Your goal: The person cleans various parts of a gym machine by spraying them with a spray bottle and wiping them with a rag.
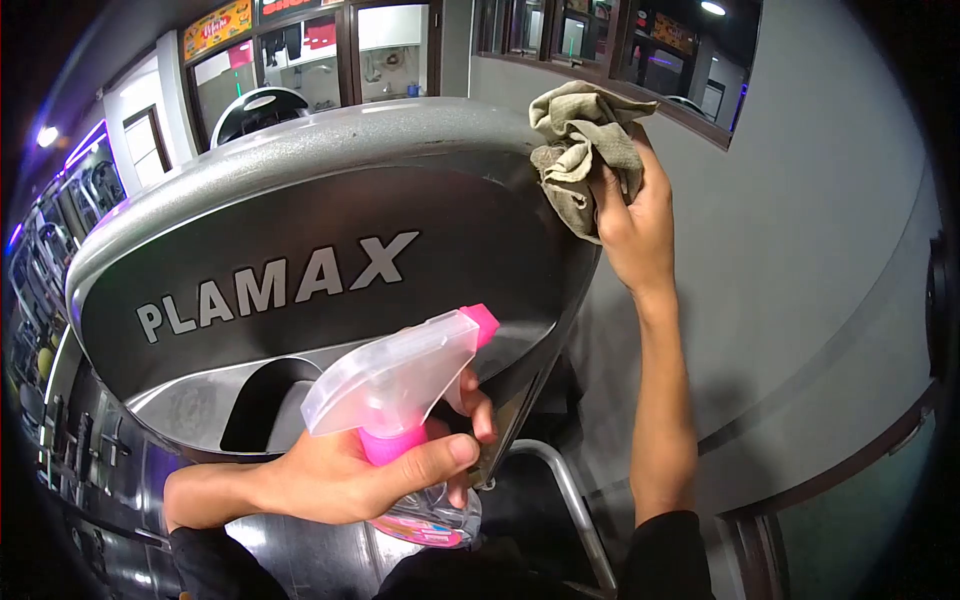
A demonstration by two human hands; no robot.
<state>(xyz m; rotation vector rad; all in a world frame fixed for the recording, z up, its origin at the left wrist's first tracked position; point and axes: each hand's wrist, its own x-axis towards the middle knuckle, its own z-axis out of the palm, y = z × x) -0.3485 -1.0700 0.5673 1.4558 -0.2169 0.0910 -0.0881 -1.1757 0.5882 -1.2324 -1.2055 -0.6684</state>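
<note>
My left hand (pixel 370 480) is wrapped round the neck of a clear spray bottle (pixel 395 375) with a pink collar and a pink nozzle, which points up and to the right. A crumpled olive-grey cloth (pixel 585 150) is pinched between the thumb and fingers of my right hand (pixel 635 215). The cloth touches the upper right corner of a large dark machine panel (pixel 330 220) with a silver rim and the raised letters PLAMAX. The bottle is in front of the panel's lower part; my hand hides some of the bottle.
A grey wall (pixel 770 250) rises close on the right. A bent metal tube (pixel 565 490) runs low beside the machine. Windows (pixel 300 65) with signs stand behind the panel, and gym equipment (pixel 50 270) lines the far left. A rounded holder (pixel 265 400) is set into the panel's base.
</note>
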